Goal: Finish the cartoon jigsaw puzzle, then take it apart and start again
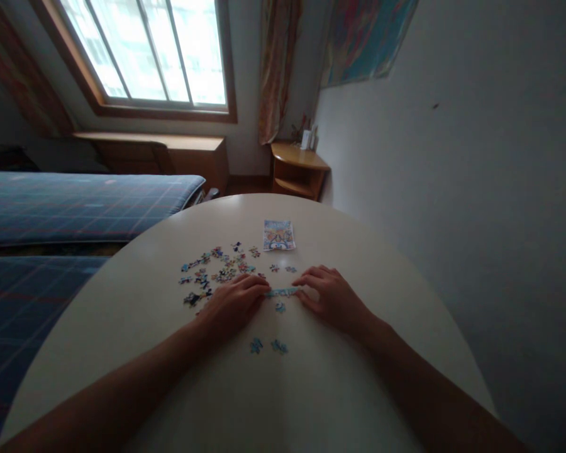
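Observation:
A short strip of joined puzzle pieces (282, 292) lies on the round white table (358, 251) between my hands. My left hand (236, 301) rests flat with its fingertips on the strip's left end. Fingers of my right hand (330, 294) press together on its right end. Several loose pieces (217, 269) are scattered beyond my left hand. A single piece (280, 307) lies just below the strip, and two more (266, 345) sit nearer to me. The small reference picture (278, 235) lies further back.
A bed with a blue plaid cover (75, 201) runs along the table's left side. A wooden corner shelf (298, 168) and a low wooden cabinet (170, 154) stand under the window. A plain wall is close on the right.

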The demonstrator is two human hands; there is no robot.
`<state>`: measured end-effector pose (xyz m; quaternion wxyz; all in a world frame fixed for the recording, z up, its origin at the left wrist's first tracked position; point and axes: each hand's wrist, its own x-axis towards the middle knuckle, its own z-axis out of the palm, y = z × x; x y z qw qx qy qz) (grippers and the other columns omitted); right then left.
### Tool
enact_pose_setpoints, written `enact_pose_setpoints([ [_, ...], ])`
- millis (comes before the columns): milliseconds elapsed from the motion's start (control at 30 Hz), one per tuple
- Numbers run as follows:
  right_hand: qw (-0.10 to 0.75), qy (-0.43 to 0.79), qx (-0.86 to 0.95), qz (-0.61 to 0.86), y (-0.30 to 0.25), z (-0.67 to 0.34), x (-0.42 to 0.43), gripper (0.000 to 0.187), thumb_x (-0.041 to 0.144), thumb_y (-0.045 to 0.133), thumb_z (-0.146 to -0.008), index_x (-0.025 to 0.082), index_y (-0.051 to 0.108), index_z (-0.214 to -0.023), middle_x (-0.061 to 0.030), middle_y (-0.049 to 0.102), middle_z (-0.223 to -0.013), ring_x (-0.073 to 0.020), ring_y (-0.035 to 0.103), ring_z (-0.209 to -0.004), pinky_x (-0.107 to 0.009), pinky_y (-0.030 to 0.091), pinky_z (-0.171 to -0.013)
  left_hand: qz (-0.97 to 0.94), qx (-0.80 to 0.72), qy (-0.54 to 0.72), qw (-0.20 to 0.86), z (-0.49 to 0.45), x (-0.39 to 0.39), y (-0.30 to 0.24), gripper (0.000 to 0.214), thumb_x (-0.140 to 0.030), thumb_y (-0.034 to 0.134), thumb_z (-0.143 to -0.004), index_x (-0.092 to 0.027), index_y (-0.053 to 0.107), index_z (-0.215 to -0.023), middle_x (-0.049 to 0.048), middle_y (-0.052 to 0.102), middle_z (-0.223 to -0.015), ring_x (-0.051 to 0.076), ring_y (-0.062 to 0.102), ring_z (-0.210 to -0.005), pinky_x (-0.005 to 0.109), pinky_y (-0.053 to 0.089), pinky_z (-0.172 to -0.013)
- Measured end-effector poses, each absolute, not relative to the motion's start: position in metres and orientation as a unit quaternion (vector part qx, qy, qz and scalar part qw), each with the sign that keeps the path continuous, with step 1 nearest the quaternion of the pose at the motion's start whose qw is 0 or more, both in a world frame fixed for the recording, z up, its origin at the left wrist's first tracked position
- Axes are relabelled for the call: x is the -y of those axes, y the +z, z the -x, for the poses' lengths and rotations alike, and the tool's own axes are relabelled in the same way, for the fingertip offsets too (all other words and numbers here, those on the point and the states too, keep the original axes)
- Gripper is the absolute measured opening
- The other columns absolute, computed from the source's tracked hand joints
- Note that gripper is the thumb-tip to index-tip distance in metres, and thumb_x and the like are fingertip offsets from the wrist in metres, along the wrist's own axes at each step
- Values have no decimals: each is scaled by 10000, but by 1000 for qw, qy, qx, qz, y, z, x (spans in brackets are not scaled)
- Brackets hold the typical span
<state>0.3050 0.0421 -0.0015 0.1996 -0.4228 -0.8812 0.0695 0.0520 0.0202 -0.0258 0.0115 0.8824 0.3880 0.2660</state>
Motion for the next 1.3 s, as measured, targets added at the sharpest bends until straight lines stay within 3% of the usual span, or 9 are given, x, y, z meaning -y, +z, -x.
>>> enact_pose_setpoints([
  [167,201,70,845,491,-5,-321,-58,226,217,609,-887,187,698,-1092,-93,703,-1073,-238,629,-994,-401,460,-891,-882,-398,253,18,-41,-16,-9,131,-240,552,-944,-191,669,-913,68,696,-981,212,625,-947,397,528,-894],
  [267,198,84,833,510,-5,-329,-63,224,207,580,-892,174,707,-1074,-101,709,-1029,-220,642,-929,-378,481,-861,-898,-383,196,91,-33,-9,10,116,-297,594,-925,-211,664,-889,46,682,-935,200,621,-902,353,512,-829],
  [400,168,127,847,487,3,-338,-62,226,263,626,-872,184,725,-1060,-91,701,-1016,-199,655,-868,-336,500,-816,-908,-356,107,193,-28,1,30,153,-338,723,-834,-234,671,-933,16,681,-952,192,632,-902,325,487,-827],
  [533,152,174,857,460,10,-347,-60,282,318,702,-821,209,734,-1080,-89,671,-1081,-189,656,-874,-321,504,-837,-906,-347,88,225,-30,4,33,245,-315,788,-757,-233,683,-963,18,680,-952,197,643,-891,291,483,-799],
  [800,172,203,841,472,6,-345,-64,160,287,668,-847,206,757,-952,-63,657,-968,-146,611,-742,-281,485,-730,-905,-326,78,262,-34,2,25,59,-183,691,-837,-230,698,-873,10,658,-936,154,639,-845,245,483,-790],
  [1000,172,206,837,478,6,-343,-64,114,257,661,-837,178,733,-878,-62,653,-916,-145,598,-722,-273,474,-698,-908,-306,102,267,-35,3,26,75,-176,630,-865,-211,680,-821,23,657,-907,150,638,-828,241,499,-777],
  [1133,175,199,837,479,7,-341,-62,96,256,674,-811,168,705,-836,-62,662,-870,-157,607,-736,-273,475,-700,-910,-328,132,217,-36,1,16,89,-218,619,-882,-214,664,-960,49,667,-1005,182,637,-918,295,518,-831],
  [1300,181,220,830,480,5,-339,-61,30,197,660,-800,186,684,-813,-32,700,-803,-155,624,-709,-263,465,-672,-912,-343,193,112,-39,-10,-8,315,-271,547,-962,-235,547,-1275,90,569,-1337,246,512,-1248,444,437,-1056],
])
